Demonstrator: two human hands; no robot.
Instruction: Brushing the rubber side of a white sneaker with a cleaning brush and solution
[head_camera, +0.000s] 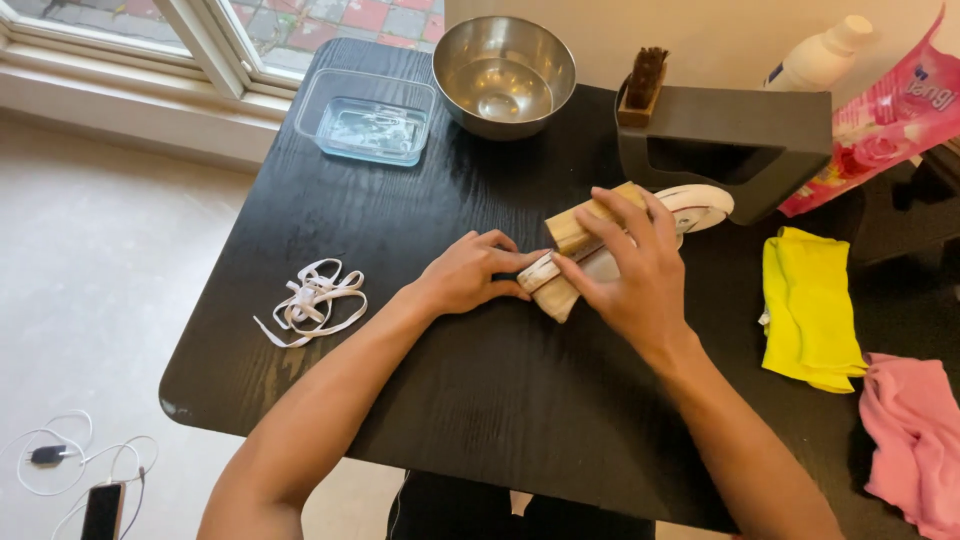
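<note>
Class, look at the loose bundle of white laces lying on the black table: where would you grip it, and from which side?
Pinch the white laces at the knotted middle, coming straight down from above. They lie flat and loose, loops and ends trailing outward, so only the centre probably gathers every strand.

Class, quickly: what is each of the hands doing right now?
Left hand: fingers curled, steadying the heel end of the shoe.
Right hand: pressing a wooden brush onto the shoe.

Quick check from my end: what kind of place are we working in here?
Likely a room in a home, not a workshop: a black table by a window, with a steel bowl, cleaning cloths and a detergent pouch around the hands.
</note>
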